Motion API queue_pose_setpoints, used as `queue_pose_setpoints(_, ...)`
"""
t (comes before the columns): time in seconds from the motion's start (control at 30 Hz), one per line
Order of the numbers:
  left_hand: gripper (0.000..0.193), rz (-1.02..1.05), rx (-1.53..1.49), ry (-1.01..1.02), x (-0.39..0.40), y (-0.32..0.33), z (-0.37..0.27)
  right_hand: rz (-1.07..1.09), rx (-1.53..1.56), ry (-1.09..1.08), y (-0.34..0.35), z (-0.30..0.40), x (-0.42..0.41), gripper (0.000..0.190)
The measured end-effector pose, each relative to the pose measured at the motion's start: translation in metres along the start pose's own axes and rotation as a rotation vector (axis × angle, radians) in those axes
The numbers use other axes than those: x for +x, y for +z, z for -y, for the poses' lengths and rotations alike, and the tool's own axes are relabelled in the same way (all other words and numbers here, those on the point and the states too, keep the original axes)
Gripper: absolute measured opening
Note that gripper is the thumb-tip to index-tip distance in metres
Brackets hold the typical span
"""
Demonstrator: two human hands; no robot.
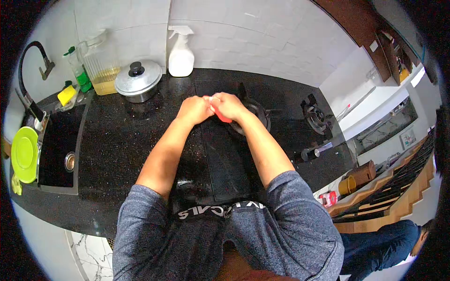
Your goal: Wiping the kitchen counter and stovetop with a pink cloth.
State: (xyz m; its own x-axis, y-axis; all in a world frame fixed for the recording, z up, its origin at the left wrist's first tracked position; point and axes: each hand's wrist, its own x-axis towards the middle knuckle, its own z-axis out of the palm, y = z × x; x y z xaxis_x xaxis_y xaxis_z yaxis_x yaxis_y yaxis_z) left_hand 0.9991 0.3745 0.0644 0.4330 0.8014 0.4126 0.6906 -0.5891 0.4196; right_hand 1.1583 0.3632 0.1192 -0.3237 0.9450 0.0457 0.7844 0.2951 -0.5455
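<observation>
My left hand [194, 109] and my right hand [230, 105] meet above the left part of a black glass cooktop [225, 161]. Both are closed around a small red item [222, 116], perhaps a cloth. My fingers hide most of it, and a red end shows beneath my right palm. Just under and beyond my right hand is a round black burner with its pan support [261, 114]. Farther right on the same cooktop sits a second burner [315, 117].
A lidded metal pot [138, 80], a white spray bottle [181, 56] and a container of yellowish liquid [105, 79] stand along the wall. Left lie a black sink [58, 151], a faucet [23, 80] and a green plate [24, 154]. Another person [381, 246] is at lower right.
</observation>
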Motion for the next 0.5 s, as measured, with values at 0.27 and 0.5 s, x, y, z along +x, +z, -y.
queue_pose_setpoints(0.27,0.024,0.022,0.095,-0.006,-0.002,0.009,-0.004,0.077,-0.273,0.087,0.011,-0.007,0.021,0.051)
queue_pose_setpoints(0.5,0.021,0.066,0.038,-0.064,-0.003,0.003,-0.005,-0.696,-0.646,-0.241,0.023,0.021,-0.037,0.038)
